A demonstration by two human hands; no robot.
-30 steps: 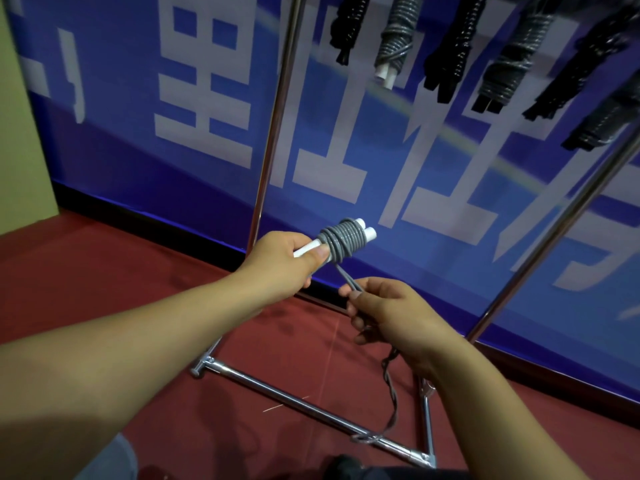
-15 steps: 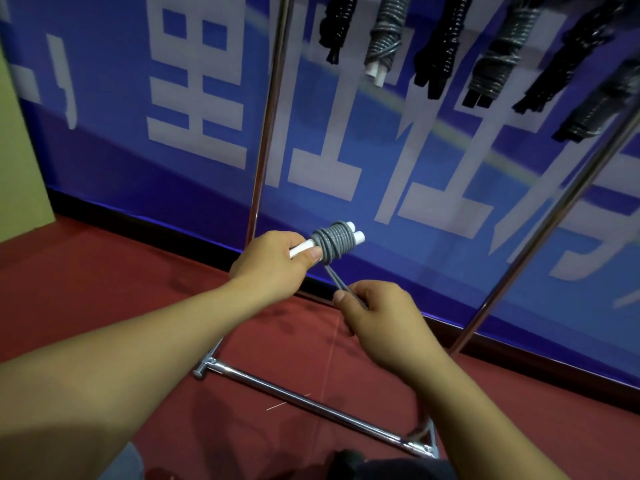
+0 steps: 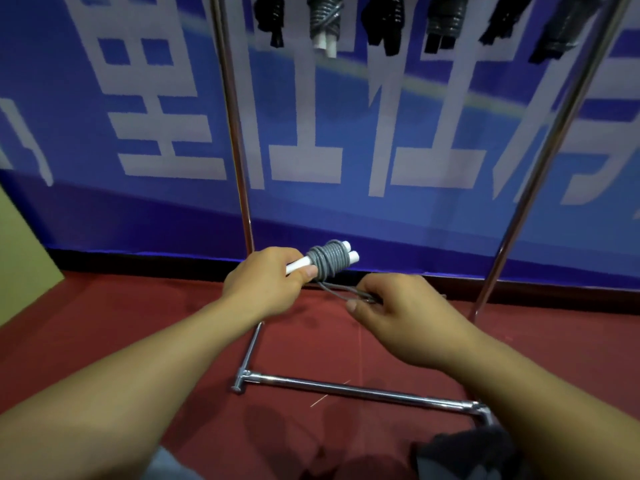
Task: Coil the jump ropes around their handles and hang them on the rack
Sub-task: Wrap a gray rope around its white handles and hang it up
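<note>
The left hand (image 3: 266, 285) grips the white handles (image 3: 348, 252) of the light, floppy gray rope (image 3: 327, 263) in front of the rack (image 3: 232, 133), while the right hand (image 3: 398, 313) pinches its slack tail, best held close to the coil

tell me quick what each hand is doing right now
Left hand: closed on the white handles, beside the coiled grey rope.
Right hand: closed, pinching the rope's loose end.

both forearms extended fwd, L hand (image 3: 268, 284) fingers curled gripping, R hand (image 3: 398, 313) fingers pinching
</note>
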